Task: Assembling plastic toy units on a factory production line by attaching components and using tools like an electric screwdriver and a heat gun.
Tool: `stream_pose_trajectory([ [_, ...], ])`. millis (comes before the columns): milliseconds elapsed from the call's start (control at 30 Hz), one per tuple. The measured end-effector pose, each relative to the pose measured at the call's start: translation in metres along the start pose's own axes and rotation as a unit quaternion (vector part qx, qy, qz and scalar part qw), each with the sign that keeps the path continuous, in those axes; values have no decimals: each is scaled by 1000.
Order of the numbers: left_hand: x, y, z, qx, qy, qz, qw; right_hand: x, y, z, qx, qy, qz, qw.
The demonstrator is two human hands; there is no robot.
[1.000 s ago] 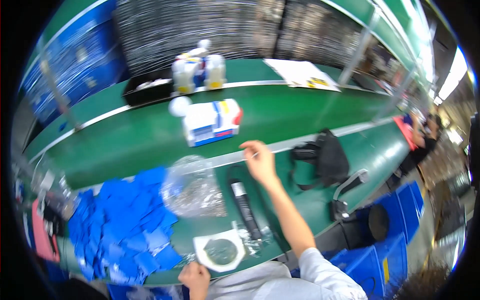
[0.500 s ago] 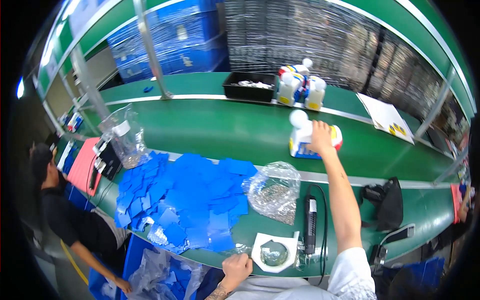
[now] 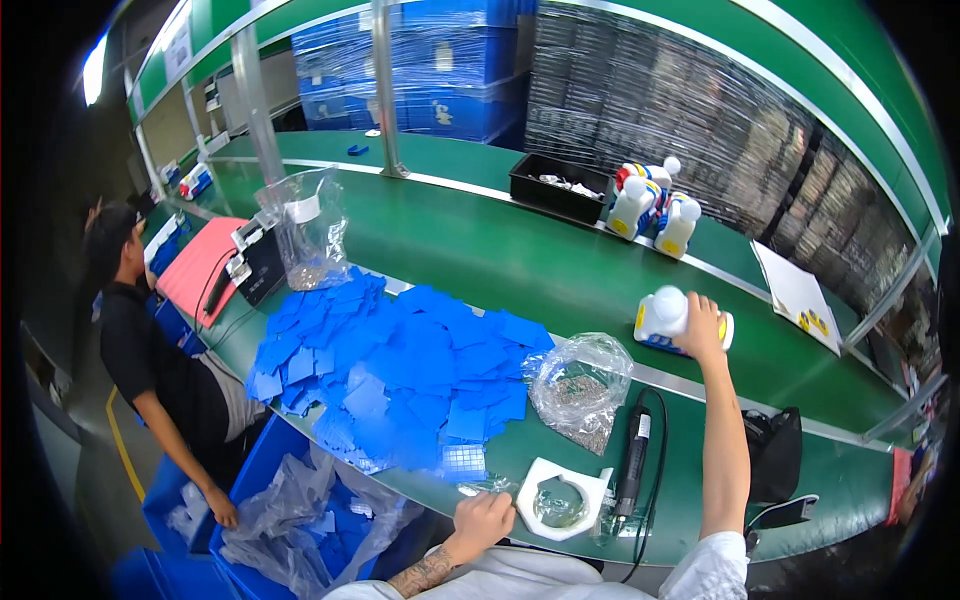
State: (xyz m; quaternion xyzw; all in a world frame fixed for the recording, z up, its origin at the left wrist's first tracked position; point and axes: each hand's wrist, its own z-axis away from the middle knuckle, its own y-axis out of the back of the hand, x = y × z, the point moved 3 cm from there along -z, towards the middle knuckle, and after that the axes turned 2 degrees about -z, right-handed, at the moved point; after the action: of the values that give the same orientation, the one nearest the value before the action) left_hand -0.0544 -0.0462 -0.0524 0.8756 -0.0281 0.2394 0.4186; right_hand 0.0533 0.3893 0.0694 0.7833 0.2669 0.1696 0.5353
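My right hand [image 3: 704, 328] reaches out over the green bench and is closed round a white plastic piece with a round white knob [image 3: 664, 316] and blue and yellow parts. That piece rests on the far strip of the bench; its exact kind I cannot make out. Near the front edge my left hand [image 3: 484, 524] is curled, and whether it holds anything is hidden. Beside it lies a white ring-shaped holder [image 3: 544, 522] with a clear round centre. A black electric screwdriver [image 3: 632, 462] with a cord lies right of the holder, below a clear bag of small metal parts [image 3: 580, 390].
Many flat blue pieces [image 3: 400, 370] cover the bench at left. Several similar white pieces [image 3: 632, 208] stand by a black bin [image 3: 560, 190] on the back ledge. Papers [image 3: 795, 295] lie at right. A co-worker [image 3: 150, 330] sits at left by blue crates [image 3: 262, 480].
The view has swung left, so most things appear farther right. My right hand stays on the white piece, and my left hand stays curled near the front edge.
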Motion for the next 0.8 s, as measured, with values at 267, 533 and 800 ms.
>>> stream_pose_trajectory([
  [267,-1,9,1,41,-5,30,999,19,25,74,193,32,-195,961],
  [533,-9,7,0,-11,71,196,978,-46,115,188,345,101,-302,883],
  [800,21,26,-54,-126,199,670,704,-98,129,252,225,378,-392,808],
])
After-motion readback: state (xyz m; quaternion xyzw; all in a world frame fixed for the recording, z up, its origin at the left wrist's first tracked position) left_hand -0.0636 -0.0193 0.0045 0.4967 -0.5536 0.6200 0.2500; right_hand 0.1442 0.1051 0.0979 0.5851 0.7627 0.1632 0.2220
